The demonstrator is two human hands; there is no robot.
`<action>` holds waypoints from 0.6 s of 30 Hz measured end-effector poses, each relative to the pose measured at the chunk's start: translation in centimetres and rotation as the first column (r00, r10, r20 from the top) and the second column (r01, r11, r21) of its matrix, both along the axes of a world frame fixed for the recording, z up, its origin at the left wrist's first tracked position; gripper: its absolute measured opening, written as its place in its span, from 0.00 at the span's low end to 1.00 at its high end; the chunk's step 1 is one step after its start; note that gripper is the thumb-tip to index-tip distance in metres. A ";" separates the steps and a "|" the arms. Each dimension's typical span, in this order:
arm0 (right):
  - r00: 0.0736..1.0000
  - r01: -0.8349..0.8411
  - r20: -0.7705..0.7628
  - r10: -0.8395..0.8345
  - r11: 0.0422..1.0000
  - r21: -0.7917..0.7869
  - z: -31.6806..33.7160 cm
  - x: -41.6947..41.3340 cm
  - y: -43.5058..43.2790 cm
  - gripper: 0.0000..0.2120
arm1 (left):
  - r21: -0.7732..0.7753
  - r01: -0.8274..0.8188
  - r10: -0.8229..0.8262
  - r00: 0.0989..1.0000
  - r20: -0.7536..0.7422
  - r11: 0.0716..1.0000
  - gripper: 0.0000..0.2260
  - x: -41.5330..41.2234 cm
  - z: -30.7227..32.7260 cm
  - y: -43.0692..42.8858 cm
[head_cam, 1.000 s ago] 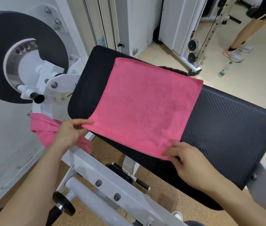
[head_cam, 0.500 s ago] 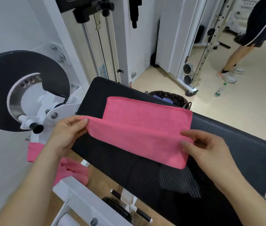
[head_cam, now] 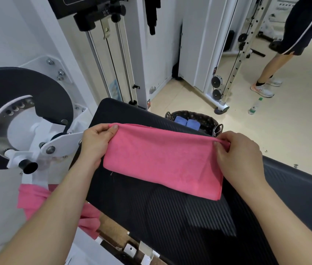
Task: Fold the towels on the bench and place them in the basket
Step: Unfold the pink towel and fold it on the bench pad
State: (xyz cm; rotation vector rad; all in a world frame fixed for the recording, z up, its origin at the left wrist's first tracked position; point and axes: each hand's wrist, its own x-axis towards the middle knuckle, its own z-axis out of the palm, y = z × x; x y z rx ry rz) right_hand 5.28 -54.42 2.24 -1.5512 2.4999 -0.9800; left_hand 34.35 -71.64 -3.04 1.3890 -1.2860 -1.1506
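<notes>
A: Item one?
B: Pink terry towel (head_cam: 162,159), folded in half, flat on black ribbed padded desk (head_cam: 180,222), mid-view.
A: Grips?
B: Left grip (head_cam: 95,138) pinching the towel's far-left corner at 10 o'clock, thumb on top. Right grip (head_cam: 239,153) clenched round the bunched far-right corner at 2 o'clock.
A: Container?
B: Dark woven basket (head_cam: 206,120), on the floor beyond the desk at 1 o'clock; two folded blue cloths (head_cam: 186,122) inside.
A: Remaining stock?
B: Second pink towel (head_cam: 34,199), draped at 8 o'clock, beside the desk.
</notes>
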 end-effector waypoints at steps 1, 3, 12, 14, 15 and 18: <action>1.000 0.001 -0.014 -0.001 1.000 0.015 -0.1 0.0 0.0 0.06 | -0.009 0.004 -0.004 1.000 0.009 1.000 0.01 -0.1 -0.1 -0.1; 0.999 -0.003 -0.045 0.005 0.999 0.040 -0.2 0.0 -0.1 0.06 | -0.018 0.002 -0.002 1.000 0.031 1.000 0.02 -0.5 -0.1 -0.3; 0.990 -0.042 -0.122 0.064 0.983 0.178 0.0 -1.0 -0.4 0.09 | -0.198 0.036 0.046 0.916 0.399 0.980 0.04 -1.6 -0.2 -0.9; 0.988 -0.053 -0.130 0.079 0.980 0.192 0.4 -1.5 -0.6 0.09 | -0.222 0.036 0.063 0.904 0.422 0.974 0.04 -1.7 -0.2 -0.8; 0.989 -0.066 -0.118 0.092 0.976 0.205 0.5 -1.8 -0.7 0.08 | -0.219 0.029 0.065 0.910 0.410 0.975 0.04 -1.8 -0.4 -0.7; 0.988 -0.152 0.015 0.154 0.952 0.267 1.3 -2.9 -1.1 0.07 | -0.199 0.044 0.037 0.923 0.383 0.979 0.09 -1.8 -0.4 -0.4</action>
